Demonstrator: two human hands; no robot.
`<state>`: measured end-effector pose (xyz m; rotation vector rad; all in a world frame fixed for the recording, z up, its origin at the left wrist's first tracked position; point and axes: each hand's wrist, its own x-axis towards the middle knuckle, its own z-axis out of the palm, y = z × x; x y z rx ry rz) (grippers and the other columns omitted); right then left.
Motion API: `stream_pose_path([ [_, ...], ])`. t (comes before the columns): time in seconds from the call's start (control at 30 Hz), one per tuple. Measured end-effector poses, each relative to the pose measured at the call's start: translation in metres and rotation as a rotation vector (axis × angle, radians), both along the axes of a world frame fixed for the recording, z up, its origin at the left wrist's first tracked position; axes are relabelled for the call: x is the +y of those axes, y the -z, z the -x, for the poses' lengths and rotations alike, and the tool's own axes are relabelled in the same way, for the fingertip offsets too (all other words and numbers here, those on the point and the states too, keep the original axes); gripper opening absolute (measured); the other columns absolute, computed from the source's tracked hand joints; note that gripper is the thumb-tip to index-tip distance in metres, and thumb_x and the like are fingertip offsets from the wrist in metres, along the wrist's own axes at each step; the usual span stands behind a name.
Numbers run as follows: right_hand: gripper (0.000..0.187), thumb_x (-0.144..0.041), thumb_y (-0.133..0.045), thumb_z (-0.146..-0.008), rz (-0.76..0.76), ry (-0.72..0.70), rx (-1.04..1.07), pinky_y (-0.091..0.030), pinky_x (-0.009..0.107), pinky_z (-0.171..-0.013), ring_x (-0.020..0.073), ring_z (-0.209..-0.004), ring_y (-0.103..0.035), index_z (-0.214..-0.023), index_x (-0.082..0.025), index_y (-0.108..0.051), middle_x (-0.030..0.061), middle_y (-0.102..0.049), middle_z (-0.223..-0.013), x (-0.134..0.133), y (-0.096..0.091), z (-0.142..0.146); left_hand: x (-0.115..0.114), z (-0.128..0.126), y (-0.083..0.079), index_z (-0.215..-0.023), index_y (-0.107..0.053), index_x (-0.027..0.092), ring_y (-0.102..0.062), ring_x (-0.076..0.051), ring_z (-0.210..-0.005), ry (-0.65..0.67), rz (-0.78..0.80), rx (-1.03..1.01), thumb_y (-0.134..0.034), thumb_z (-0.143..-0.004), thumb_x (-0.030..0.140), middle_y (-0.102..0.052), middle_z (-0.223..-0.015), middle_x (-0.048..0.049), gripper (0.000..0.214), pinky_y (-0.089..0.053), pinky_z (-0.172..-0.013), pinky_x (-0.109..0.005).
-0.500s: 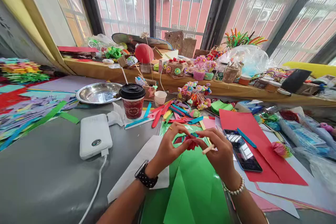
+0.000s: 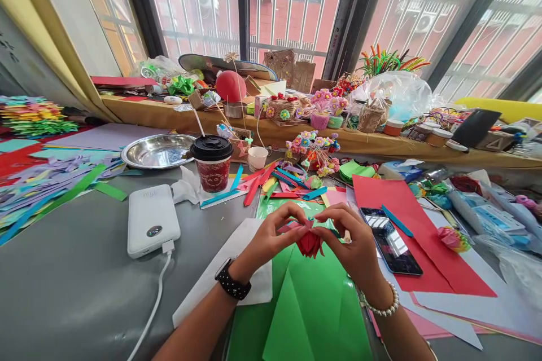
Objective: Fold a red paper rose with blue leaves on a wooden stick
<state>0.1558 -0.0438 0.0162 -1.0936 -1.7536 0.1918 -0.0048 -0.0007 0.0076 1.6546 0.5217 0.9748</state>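
Note:
Pinched between the fingertips of both hands is a red folded-paper flower with pointed petals and a little blue at its top. My left hand, with a black watch on its wrist, grips its left side. On the other side my right hand pinches it too, a pale stick showing between its fingers. Part of the flower is hidden behind the fingers. Below lies a large green paper sheet, partly over a white paper.
To the left are a white power bank with a cable, a lidded cup and a metal plate. Coloured paper strips lie behind my hands. A phone rests on red paper at the right, near a small paper flower.
The red paper flower has turned, so more of its petals hang below my fingers. The stick in my right hand now shows only a short end. Both hands stay in nearly the same place.

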Motion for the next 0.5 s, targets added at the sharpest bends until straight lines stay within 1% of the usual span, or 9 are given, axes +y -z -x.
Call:
stream_pose_path([
  [0.17, 0.007, -0.020, -0.059, -0.073, -0.013, 0.015, 0.014, -0.034, 0.022, -0.046, 0.0101, -0.056, -0.043, -0.079, -0.020, -0.055, -0.0004, -0.051, -0.072, -0.0012, -0.0011, 0.0009, 0.0002, -0.0005, -0.0002, -0.080, -0.052, 0.016, -0.046, -0.014, -0.081, 0.001, 0.014, 0.007, -0.053, -0.076, 0.026, -0.047, -0.082, -0.0015, 0.010, -0.037, -0.074, -0.024],
  [0.27, 0.005, -0.021, -0.058, -0.074, 0.019, 0.001, 0.003, -0.034, 0.022, -0.047, 0.0099, -0.055, -0.043, -0.078, -0.020, -0.055, -0.0005, -0.052, -0.071, -0.0010, -0.0014, 0.0000, 0.0002, -0.0009, 0.0004, -0.079, -0.051, 0.016, -0.046, -0.014, -0.081, 0.023, 0.015, -0.001, -0.052, -0.076, 0.025, -0.047, -0.081, -0.0013, 0.009, -0.038, -0.076, -0.025],
  [0.37, 0.007, -0.025, -0.058, -0.074, 0.139, -0.033, -0.030, -0.033, 0.021, -0.047, 0.0101, -0.056, -0.044, -0.073, -0.019, -0.054, -0.0008, -0.052, -0.069, 0.0002, -0.0022, -0.0028, 0.0004, -0.0012, 0.0015, -0.079, -0.050, 0.016, -0.047, -0.014, -0.082, 0.044, 0.010, 0.018, -0.053, -0.076, 0.023, -0.047, -0.081, -0.0015, 0.008, -0.039, -0.077, -0.026],
  [0.43, 0.011, -0.028, -0.058, -0.075, 0.244, -0.075, -0.051, -0.033, 0.021, -0.047, 0.0103, -0.057, -0.045, -0.070, -0.019, -0.053, -0.0010, -0.052, -0.067, 0.0008, -0.0032, -0.0049, 0.0004, -0.0014, 0.0020, -0.080, -0.050, 0.016, -0.048, -0.014, -0.081, 0.059, 0.021, 0.055, -0.054, -0.075, 0.022, -0.047, -0.081, -0.0015, 0.009, -0.040, -0.073, -0.026],
  [0.5, 0.014, -0.031, -0.056, -0.076, 0.312, -0.111, -0.052, -0.033, 0.020, -0.047, 0.0102, -0.058, -0.045, -0.070, -0.019, -0.051, -0.0009, -0.052, -0.068, 0.0009, -0.0043, -0.0066, 0.0004, -0.0016, 0.0021, -0.080, -0.050, 0.016, -0.049, -0.014, -0.079, 0.083, 0.019, 0.072, -0.053, -0.075, 0.021, -0.047, -0.081, -0.0016, 0.008, -0.041, -0.072, -0.026],
])
